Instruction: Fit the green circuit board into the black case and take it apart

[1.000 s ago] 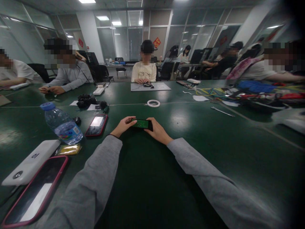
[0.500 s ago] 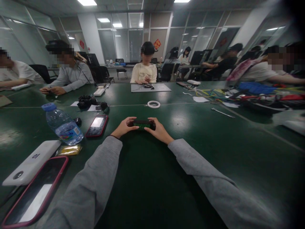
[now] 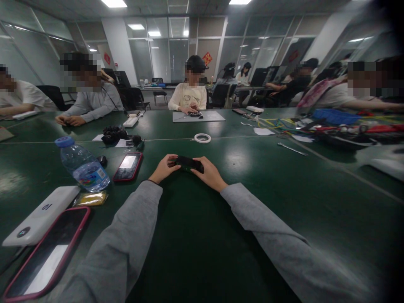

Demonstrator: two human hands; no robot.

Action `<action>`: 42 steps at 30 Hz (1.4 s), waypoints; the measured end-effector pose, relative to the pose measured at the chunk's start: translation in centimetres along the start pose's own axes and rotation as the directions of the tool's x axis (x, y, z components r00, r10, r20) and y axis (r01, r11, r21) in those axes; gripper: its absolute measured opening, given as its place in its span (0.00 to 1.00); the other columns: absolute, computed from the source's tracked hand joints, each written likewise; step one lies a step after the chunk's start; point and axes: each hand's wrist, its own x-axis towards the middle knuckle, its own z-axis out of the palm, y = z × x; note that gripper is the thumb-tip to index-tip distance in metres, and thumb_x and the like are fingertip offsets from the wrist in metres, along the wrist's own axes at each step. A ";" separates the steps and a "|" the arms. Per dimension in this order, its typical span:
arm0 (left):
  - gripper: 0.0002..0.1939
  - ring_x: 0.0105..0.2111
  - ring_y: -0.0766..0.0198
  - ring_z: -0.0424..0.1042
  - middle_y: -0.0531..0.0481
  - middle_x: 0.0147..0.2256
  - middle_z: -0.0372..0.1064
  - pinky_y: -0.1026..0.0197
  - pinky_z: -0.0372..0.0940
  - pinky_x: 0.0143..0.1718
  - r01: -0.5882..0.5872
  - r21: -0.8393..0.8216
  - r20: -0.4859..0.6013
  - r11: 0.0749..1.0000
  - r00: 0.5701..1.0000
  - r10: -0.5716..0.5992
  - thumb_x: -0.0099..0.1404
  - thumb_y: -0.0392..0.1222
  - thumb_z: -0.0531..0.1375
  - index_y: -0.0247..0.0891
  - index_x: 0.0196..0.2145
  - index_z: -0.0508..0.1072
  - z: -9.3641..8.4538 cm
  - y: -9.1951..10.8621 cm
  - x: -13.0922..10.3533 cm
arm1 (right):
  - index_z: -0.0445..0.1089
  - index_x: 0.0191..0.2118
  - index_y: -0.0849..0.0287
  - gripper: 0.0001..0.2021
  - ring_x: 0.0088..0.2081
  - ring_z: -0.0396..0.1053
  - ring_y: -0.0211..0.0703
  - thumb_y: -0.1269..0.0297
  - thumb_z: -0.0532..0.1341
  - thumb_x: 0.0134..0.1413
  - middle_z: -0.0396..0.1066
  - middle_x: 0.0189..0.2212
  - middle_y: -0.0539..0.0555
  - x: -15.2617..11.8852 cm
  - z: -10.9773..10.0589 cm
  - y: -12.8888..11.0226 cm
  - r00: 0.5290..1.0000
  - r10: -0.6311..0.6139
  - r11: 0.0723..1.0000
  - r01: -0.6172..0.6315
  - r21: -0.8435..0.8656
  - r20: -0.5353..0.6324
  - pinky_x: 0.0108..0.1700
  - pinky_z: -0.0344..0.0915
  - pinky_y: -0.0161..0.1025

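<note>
Between my two hands is a small dark oblong device (image 3: 188, 163), black on top with a hint of green on the side facing me; its exact kind cannot be made out. My left hand (image 3: 164, 169) pinches its left end, thumb in front and fingers behind. At the other end, my right hand (image 3: 211, 173) grips it the same way. The device is tilted, its right end a little lower in view. Beneath it lies the dark green tabletop (image 3: 195, 235). A red-cased phone (image 3: 128, 166) rests to the left of my left hand.
On the left stand a water bottle (image 3: 82, 166), a white power bank (image 3: 42, 216), a larger red-cased phone (image 3: 47, 252) and a yellow packet (image 3: 91, 198). Ahead is a white tape ring (image 3: 202, 138). A wrench-like tool (image 3: 293, 149) and tangled cables lie right. Several people sit around.
The device has tipped in my hands: its green face showed clearly before, and now mostly its black top shows, with the right end lower. Both hands still hold it.
</note>
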 end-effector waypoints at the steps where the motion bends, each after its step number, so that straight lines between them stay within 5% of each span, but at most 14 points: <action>1: 0.25 0.46 0.59 0.69 0.41 0.47 0.67 0.50 0.62 0.52 -0.001 0.026 -0.023 1.000 1.000 0.001 0.49 0.43 0.68 0.35 0.44 0.66 0.0 -0.2 0.1 | 0.61 0.53 0.57 0.19 0.47 0.64 0.48 0.62 0.61 0.56 0.64 0.44 0.56 -0.1 0.0 -0.2 1.000 -0.009 0.999 0.009 -0.039 0.004 0.49 0.65 0.48; 12: 0.15 0.33 0.65 0.70 0.48 0.35 0.68 0.59 0.67 0.36 -0.031 0.246 -0.102 0.969 0.993 0.057 0.54 0.45 0.63 0.37 0.37 0.66 0.3 0.0 -0.4 | 0.61 0.52 0.57 0.18 0.45 0.65 0.50 0.59 0.59 0.58 0.63 0.44 0.58 -0.3 0.0 -0.6 1.000 0.002 0.990 -0.002 -0.138 -0.002 0.47 0.65 0.48; 25: 0.09 0.34 0.63 0.73 0.47 0.34 0.74 0.58 0.67 0.40 -0.005 0.368 -0.176 0.930 0.982 0.075 0.58 0.45 0.60 0.37 0.34 0.73 0.0 -0.1 -0.4 | 0.52 0.62 0.52 0.21 0.49 0.64 0.46 0.56 0.45 0.67 0.61 0.50 0.55 -0.5 -0.1 -1.4 0.986 -0.046 0.991 0.065 -0.113 0.158 0.50 0.65 0.45; 36: 0.06 0.32 0.63 0.73 0.48 0.32 0.74 0.60 0.66 0.36 0.012 0.540 -0.190 0.842 0.976 0.107 0.60 0.42 0.58 0.38 0.34 0.71 0.4 0.6 -0.6 | 0.56 0.60 0.59 0.21 0.44 0.63 0.49 0.57 0.45 0.67 0.63 0.43 0.59 -0.3 0.2 -1.4 0.994 -0.038 0.935 0.070 -0.348 0.099 0.47 0.64 0.45; 42: 0.05 0.34 0.63 0.73 0.48 0.33 0.74 0.59 0.66 0.37 0.026 0.591 -0.207 0.806 0.971 0.120 0.62 0.41 0.57 0.39 0.34 0.70 0.4 1.0 -0.9 | 0.57 0.59 0.61 0.21 0.43 0.63 0.50 0.56 0.44 0.67 0.62 0.42 0.60 -0.5 0.3 -0.8 0.997 0.072 0.896 -0.065 -0.440 -0.001 0.45 0.64 0.44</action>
